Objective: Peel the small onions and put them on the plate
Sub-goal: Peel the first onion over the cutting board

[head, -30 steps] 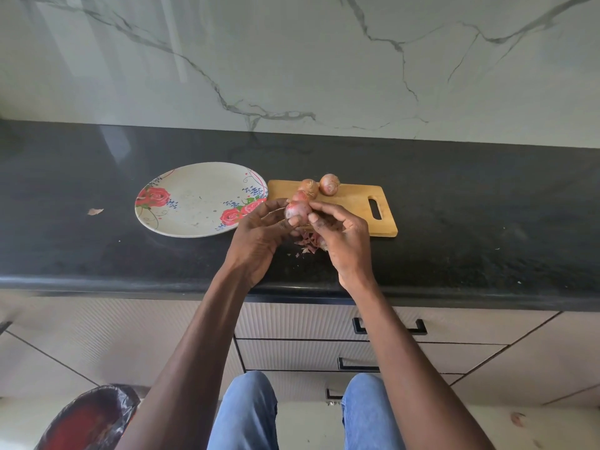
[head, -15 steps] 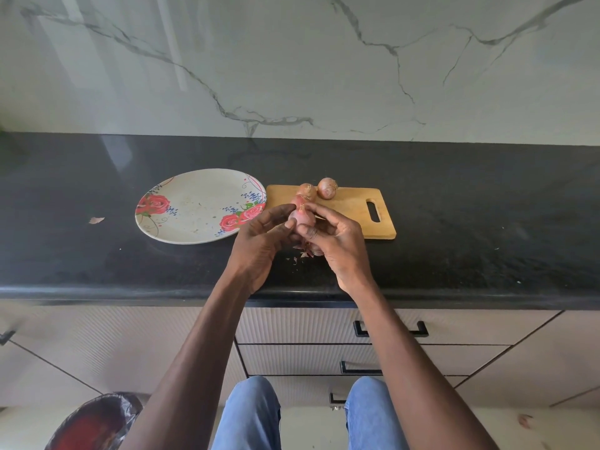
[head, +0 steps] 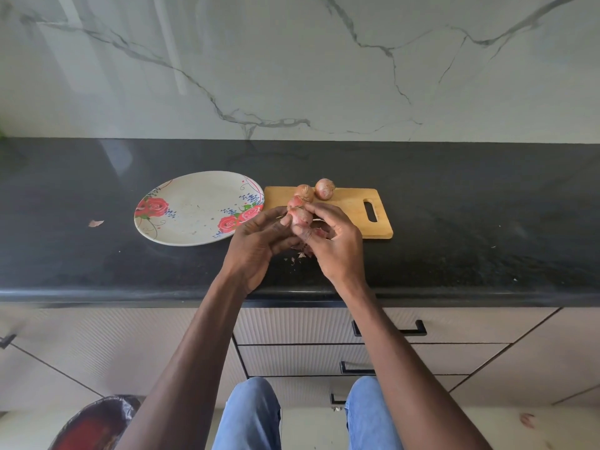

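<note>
Black countertop (head: 454, 254) is seen below marble. One small onion (head: 301, 217) is pinched above it between the left hand (head: 256, 245) and right hand (head: 337, 245); two onions (head: 324, 189) lie on the cutting board (head: 350, 209), beside the flowered plate (head: 191, 209).

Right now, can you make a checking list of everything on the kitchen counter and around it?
Surface: black counter, marble wall behind.
Job's things: flowered plate holds no onions; two unpeeled onions on the board; one onion in the hands.
Clutter: peel bits under the hands, one scrap left of the plate.
Hands: left hand and right hand both grip the onion.
Cables: nothing seen.
Surroundings: drawers, bin on the floor.
</note>
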Demonstrator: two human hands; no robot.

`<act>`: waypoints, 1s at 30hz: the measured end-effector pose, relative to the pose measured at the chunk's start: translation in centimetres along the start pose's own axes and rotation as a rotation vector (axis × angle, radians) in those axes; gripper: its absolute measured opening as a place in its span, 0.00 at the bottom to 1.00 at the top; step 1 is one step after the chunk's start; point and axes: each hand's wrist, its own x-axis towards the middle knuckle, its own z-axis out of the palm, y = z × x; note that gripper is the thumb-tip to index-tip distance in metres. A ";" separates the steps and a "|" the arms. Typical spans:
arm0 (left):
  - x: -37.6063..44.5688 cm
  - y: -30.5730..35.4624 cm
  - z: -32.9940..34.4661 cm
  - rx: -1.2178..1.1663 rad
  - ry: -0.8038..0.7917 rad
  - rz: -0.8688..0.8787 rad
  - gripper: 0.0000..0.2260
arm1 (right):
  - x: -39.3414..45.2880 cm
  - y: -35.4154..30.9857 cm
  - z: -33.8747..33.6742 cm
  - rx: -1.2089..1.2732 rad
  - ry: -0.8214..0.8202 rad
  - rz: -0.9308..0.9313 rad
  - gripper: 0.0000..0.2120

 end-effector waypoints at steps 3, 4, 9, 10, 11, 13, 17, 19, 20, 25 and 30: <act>-0.1 0.1 0.0 -0.045 0.000 -0.014 0.11 | 0.0 0.2 -0.2 0.056 0.010 0.029 0.14; -0.1 0.2 -0.1 -0.055 -0.003 -0.020 0.10 | 0.0 0.3 -0.3 0.065 0.024 0.038 0.12; -0.2 0.3 0.0 -0.069 -0.027 -0.028 0.11 | 0.0 0.6 -0.3 0.102 0.064 0.051 0.07; -0.2 0.3 0.1 -0.077 -0.037 -0.034 0.13 | 0.0 0.6 -0.4 0.095 0.065 0.047 0.06; -0.3 0.3 0.2 -0.082 -0.049 -0.039 0.15 | -0.1 0.6 -0.3 0.082 0.067 0.044 0.05; -0.3 0.4 0.2 -0.083 -0.055 -0.041 0.16 | -0.2 0.6 -0.3 0.063 0.060 0.054 0.06; -0.1 0.2 0.0 -0.067 -0.031 -0.014 0.14 | -0.2 0.5 -0.2 0.010 0.039 0.044 0.09; 0.0 0.1 -0.1 -0.054 -0.025 -0.004 0.13 | -0.2 0.4 -0.4 -0.021 0.044 0.021 0.08; 0.0 0.1 -0.2 -0.052 -0.030 -0.002 0.13 | -0.2 0.3 -0.4 -0.024 0.043 0.011 0.09; 0.3 -0.2 -0.5 -0.024 -0.038 0.029 0.11 | -0.1 0.1 -0.2 -0.081 0.021 -0.044 0.09; 0.6 -0.1 -0.9 0.008 -0.028 0.028 0.13 | 0.1 0.1 0.0 -0.178 -0.015 -0.146 0.06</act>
